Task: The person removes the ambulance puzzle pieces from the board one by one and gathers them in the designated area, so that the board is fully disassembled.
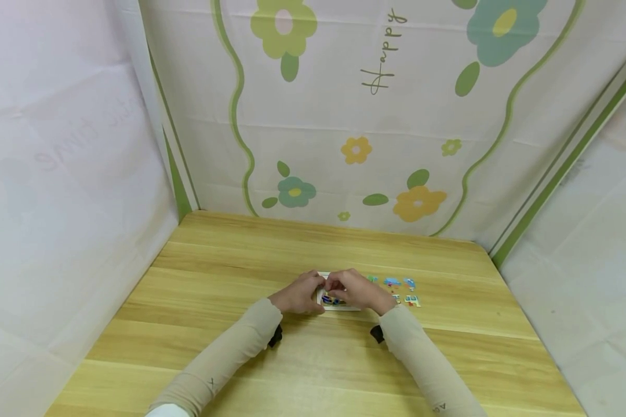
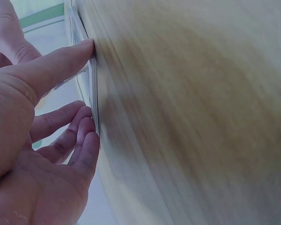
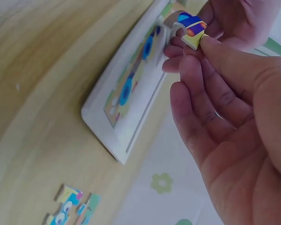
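Observation:
A white puzzle tray (image 1: 341,308) lies on the table between the two hands. In the right wrist view, joined picture pieces (image 3: 125,90) with blue wheel shapes fill part of it. My left hand (image 1: 301,294) holds the tray's left end, thumb at the near edge and fingers bent against the rim in the left wrist view. Over the tray, my right hand (image 1: 359,289) pinches a jigsaw puzzle piece (image 3: 193,26), blue, orange and yellow, between thumb and index finger. The piece is tilted, close to the left hand's fingers. Much of the tray is hidden under the right hand.
Several loose jigsaw pieces (image 1: 412,300) lie on the wooden table (image 1: 313,370) to the right of the tray, some partly behind the right wrist. White printed cloth (image 1: 323,116) walls in the table at the back and on both sides.

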A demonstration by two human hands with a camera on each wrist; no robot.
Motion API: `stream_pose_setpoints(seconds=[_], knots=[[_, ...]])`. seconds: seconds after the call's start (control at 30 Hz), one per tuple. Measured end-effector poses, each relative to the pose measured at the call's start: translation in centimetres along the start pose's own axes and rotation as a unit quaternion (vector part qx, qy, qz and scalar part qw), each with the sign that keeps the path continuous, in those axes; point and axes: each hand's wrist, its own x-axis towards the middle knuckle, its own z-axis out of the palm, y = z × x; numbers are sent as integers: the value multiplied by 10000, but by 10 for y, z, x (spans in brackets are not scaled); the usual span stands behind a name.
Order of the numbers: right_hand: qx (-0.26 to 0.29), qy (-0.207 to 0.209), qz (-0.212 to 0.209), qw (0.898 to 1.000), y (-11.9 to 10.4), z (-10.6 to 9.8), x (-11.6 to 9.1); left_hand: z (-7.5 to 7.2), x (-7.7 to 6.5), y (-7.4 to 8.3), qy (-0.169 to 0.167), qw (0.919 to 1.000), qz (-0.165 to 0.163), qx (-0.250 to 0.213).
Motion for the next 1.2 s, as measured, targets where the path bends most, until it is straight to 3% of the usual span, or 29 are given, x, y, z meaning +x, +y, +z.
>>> stream_pose_setpoints(seconds=[0.4,0.87,1.2], knots=[[-63,157,73,9998,4,-23,-19,2,2,-3,88,9999,47,131],[-386,428,453,9973,26,-52,-81,3,1,-3,69,9999,36,155],[-341,441,546,9970,39,-49,-113,4,1,-4,79,9999,38,147]])
